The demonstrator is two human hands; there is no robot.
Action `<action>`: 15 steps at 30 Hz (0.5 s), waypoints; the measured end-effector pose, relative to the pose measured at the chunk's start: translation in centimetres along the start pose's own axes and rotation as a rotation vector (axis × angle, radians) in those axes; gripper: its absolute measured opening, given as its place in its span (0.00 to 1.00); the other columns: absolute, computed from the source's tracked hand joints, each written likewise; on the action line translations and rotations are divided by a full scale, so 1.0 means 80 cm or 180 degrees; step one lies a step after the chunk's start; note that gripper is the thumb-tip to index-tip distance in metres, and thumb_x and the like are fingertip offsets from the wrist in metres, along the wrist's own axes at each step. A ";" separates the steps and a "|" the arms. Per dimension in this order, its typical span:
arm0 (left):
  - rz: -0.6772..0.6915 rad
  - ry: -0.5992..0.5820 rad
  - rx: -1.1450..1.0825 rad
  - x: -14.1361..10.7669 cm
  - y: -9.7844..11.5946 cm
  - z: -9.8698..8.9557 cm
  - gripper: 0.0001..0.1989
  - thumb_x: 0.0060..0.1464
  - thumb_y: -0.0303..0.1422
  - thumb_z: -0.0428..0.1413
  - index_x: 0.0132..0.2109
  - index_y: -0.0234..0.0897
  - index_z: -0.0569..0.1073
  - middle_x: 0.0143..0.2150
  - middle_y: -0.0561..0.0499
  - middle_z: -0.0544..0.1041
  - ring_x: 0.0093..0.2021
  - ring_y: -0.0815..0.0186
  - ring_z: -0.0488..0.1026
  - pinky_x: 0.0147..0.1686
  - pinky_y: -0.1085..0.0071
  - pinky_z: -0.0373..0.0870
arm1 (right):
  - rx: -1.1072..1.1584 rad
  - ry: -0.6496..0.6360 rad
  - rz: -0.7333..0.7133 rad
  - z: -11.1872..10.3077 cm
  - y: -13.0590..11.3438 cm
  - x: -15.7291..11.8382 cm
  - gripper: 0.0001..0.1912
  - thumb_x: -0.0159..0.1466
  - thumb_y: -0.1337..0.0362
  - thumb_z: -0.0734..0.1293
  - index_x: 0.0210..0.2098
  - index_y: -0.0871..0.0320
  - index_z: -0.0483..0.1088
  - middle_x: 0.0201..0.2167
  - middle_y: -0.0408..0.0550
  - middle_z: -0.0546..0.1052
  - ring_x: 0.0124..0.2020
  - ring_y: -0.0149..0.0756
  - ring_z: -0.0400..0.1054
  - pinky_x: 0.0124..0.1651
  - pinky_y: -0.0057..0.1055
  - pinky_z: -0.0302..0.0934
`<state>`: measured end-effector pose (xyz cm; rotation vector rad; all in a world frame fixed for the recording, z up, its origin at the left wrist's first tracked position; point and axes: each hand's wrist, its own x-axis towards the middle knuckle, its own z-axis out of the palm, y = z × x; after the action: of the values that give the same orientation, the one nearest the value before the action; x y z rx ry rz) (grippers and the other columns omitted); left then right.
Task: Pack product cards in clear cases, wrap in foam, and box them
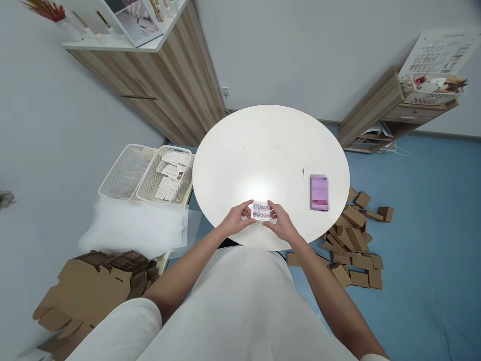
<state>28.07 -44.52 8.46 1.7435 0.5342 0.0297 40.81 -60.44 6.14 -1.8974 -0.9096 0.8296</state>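
Observation:
Between both hands, at the near edge of a round white table [263, 145], I hold a small white tray of press-on nails [261, 211]. Two rows of shiny, decorated nails face up in it. My left hand [240, 218] pinches its left side with thumb and fingertips. On the opposite side, my right hand [280, 220] grips the right edge the same way. A phone-sized purple item [319, 192], its surface pixelated, lies on the table to the right of my right hand.
Small brown cardboard boxes [355, 240] are heaped on the blue floor at right. To the left stand a white basket of packets [165, 175], another white basket [126, 170], white translucent sheets [135, 225] and stacked flat cartons [90, 286]. Wooden cabinets [180, 75] line the wall.

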 end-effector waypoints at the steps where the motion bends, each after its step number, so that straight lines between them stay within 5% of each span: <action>1: 0.0015 0.0014 0.0044 0.000 -0.002 -0.001 0.31 0.43 0.36 0.59 0.56 0.43 0.62 0.31 0.54 0.69 0.32 0.68 0.67 0.41 0.68 0.65 | -0.0048 -0.0032 -0.0005 0.001 0.000 0.003 0.36 0.52 0.61 0.67 0.58 0.51 0.51 0.41 0.47 0.65 0.37 0.33 0.62 0.43 0.38 0.62; 9: 0.0139 0.0233 0.0527 -0.005 -0.029 -0.029 0.35 0.46 0.34 0.57 0.60 0.42 0.54 0.36 0.52 0.69 0.32 0.70 0.67 0.39 0.69 0.65 | -0.0127 -0.0063 0.0137 0.036 -0.012 0.033 0.33 0.52 0.62 0.67 0.55 0.53 0.53 0.37 0.45 0.65 0.32 0.32 0.61 0.39 0.35 0.62; 15: -0.0038 0.0278 0.0794 -0.008 -0.070 -0.071 0.31 0.49 0.34 0.55 0.60 0.42 0.54 0.36 0.53 0.68 0.32 0.70 0.66 0.40 0.68 0.65 | -0.0095 -0.0276 0.0122 0.084 -0.024 0.065 0.35 0.53 0.63 0.66 0.57 0.51 0.50 0.39 0.46 0.64 0.31 0.31 0.60 0.39 0.35 0.62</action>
<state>23.87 -38.73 4.85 1.9889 0.6336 0.0321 37.51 -52.67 4.02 -1.9222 -0.9454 0.9324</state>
